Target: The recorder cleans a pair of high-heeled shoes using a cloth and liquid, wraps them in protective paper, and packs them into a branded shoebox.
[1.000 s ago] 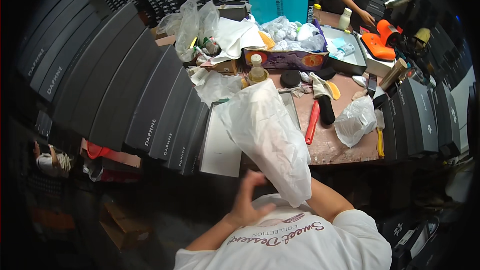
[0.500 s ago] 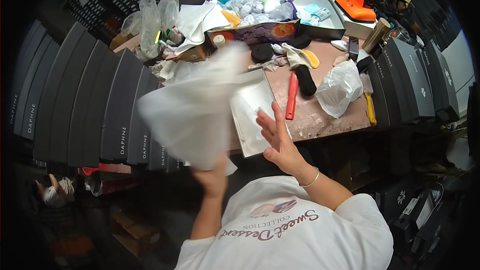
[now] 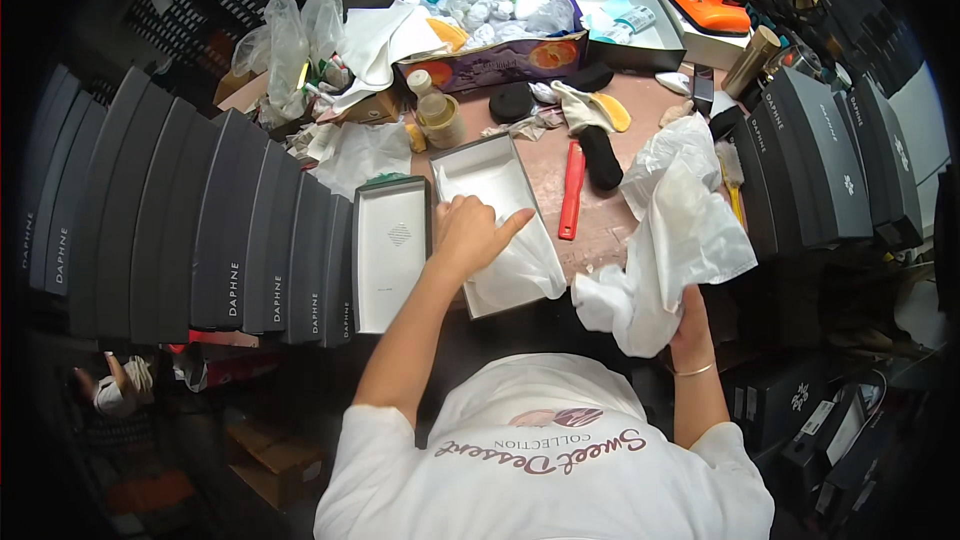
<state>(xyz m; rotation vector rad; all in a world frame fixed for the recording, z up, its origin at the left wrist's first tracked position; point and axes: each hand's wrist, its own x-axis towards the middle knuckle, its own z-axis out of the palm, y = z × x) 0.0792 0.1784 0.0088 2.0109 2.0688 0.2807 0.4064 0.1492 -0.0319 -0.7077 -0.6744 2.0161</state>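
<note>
Since half a second ago, the left hand [image 3: 468,232] has dropped, fingers curled, pressing tissue paper [image 3: 520,258] into the open box [image 3: 478,162]; the right hand [image 3: 690,325] grips a crumpled plastic bag [image 3: 675,240] beside it, nothing packed yet.

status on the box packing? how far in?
Done: open box sits on the table, its lid beside it, white tissue laid inside. In hand: left hand presses the tissue; right hand holds a crumpled white bag. Left: nothing else is in the box, lid still off.
</note>
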